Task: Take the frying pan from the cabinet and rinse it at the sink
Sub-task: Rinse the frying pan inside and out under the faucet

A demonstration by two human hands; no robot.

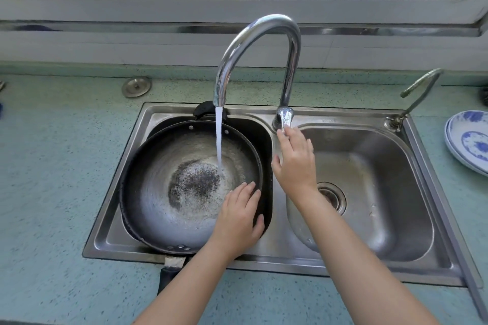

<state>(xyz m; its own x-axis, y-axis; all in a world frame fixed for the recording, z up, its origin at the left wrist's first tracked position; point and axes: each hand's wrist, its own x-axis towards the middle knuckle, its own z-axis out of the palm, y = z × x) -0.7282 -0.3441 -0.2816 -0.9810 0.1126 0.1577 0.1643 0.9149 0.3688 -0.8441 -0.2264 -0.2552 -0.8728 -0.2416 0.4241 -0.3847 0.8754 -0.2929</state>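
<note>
A dark, worn frying pan lies in the left basin of the steel double sink, its black handle pointing toward me over the front rim. Water streams from the curved chrome faucet into the pan's middle. My left hand rests with straight fingers on the pan's right rim, fingertips inside the pan. My right hand reaches up to the faucet lever, its fingertips touching the lever.
The right basin holds only its drain. A small second tap stands at the sink's back right corner. Blue-and-white plates sit on the green counter at the right. A round metal cap lies behind the sink.
</note>
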